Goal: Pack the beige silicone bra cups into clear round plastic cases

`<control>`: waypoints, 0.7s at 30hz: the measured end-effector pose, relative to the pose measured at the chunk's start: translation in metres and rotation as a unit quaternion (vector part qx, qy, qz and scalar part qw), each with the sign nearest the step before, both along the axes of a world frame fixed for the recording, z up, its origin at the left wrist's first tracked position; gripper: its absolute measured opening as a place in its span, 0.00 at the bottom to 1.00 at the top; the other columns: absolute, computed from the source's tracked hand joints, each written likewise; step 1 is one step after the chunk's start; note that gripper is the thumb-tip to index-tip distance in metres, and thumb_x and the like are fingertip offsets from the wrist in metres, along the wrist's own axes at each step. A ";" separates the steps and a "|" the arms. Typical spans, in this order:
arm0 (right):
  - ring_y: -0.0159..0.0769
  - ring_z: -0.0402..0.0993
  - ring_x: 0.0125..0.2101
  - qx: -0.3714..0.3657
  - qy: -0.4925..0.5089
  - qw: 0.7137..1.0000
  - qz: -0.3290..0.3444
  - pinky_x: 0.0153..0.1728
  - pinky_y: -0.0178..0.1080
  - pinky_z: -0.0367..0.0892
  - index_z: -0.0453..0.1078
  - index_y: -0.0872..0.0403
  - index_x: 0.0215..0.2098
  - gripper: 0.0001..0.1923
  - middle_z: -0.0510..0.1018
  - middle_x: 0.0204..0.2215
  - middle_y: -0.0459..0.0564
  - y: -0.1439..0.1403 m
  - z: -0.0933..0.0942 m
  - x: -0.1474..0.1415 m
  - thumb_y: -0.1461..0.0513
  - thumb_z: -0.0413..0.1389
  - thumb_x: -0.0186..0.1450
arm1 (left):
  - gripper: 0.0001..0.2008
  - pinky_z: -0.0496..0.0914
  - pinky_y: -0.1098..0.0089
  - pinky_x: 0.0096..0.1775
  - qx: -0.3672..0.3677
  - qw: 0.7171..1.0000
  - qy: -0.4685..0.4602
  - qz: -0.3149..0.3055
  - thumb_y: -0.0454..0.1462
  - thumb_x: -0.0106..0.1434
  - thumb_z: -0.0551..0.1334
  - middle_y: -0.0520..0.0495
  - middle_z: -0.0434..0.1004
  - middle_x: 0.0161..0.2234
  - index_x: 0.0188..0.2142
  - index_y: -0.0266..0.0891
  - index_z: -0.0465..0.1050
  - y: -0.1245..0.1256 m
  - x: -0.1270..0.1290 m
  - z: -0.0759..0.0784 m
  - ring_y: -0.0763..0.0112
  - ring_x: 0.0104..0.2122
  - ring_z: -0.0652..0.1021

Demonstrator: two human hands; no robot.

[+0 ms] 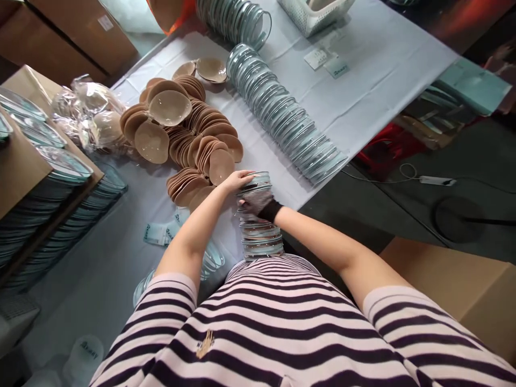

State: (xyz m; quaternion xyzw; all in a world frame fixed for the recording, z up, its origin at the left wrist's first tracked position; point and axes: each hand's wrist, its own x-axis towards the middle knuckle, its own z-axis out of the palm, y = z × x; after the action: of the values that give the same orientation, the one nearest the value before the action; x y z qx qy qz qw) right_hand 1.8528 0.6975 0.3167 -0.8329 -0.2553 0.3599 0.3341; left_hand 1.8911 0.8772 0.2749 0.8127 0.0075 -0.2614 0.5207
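Observation:
A row of clear round plastic cases [262,242] lies at the table's front edge, against my striped shirt. Around its far end curls my left hand [241,181], bare, with the fingers over the cases. My right hand [258,202], in a dark fingerless glove, is closed around the middle of the same row. Its palm hides some of the cases. Just beyond my left hand lie many brown cup-shaped pieces [221,166], nested in rows, which look like adhesive bra cups.
A longer row of clear cases [282,110] crosses the white-covered table [374,70]. Farther back are another case row [237,21] and a white basket [310,19]. Cartons [44,177] with stacked cases stand left, beside plastic-wrapped cups [94,115]. Printed packets [159,232] lie near my left forearm.

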 end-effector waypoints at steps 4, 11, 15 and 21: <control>0.39 0.76 0.39 -0.105 0.088 0.981 -0.137 0.42 0.39 0.70 0.70 0.57 0.49 0.14 0.79 0.41 0.58 -0.073 -0.036 0.004 0.63 0.46 0.71 | 0.44 0.58 0.57 0.62 0.173 0.977 -0.120 -0.025 0.53 0.51 0.69 0.39 0.66 0.61 0.64 0.41 0.63 -0.008 -0.020 0.001 0.51 0.61 0.65; 0.27 0.64 0.19 -0.032 0.353 0.928 -0.110 0.21 0.31 0.64 0.66 0.55 0.33 0.03 0.70 0.22 0.42 -0.103 -0.089 -0.006 0.66 0.56 0.60 | 0.46 0.58 0.56 0.62 0.244 0.962 -0.116 -0.039 0.51 0.52 0.70 0.41 0.63 0.61 0.67 0.46 0.56 -0.014 -0.030 0.008 0.51 0.61 0.64; 0.26 0.62 0.18 -0.022 0.367 0.928 -0.062 0.19 0.30 0.61 0.65 0.55 0.27 0.06 0.67 0.18 0.42 -0.099 -0.087 0.003 0.63 0.56 0.61 | 0.43 0.58 0.57 0.62 0.238 0.963 -0.114 -0.059 0.52 0.53 0.69 0.41 0.65 0.59 0.66 0.47 0.58 -0.007 -0.028 0.010 0.52 0.60 0.65; 0.26 0.64 0.19 -0.009 0.355 0.928 -0.113 0.20 0.29 0.62 0.63 0.54 0.26 0.09 0.65 0.18 0.42 -0.101 -0.083 0.001 0.63 0.52 0.65 | 0.39 0.51 0.50 0.64 0.311 0.934 -0.139 -0.109 0.50 0.57 0.67 0.40 0.55 0.66 0.66 0.51 0.59 -0.025 -0.035 0.029 0.47 0.64 0.58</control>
State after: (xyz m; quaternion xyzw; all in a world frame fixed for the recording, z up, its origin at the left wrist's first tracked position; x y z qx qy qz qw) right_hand 1.8538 0.5962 0.2332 -0.6767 -0.0205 0.5944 0.4340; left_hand 1.8561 0.8523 0.3040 0.9581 -0.0728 -0.1860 0.2055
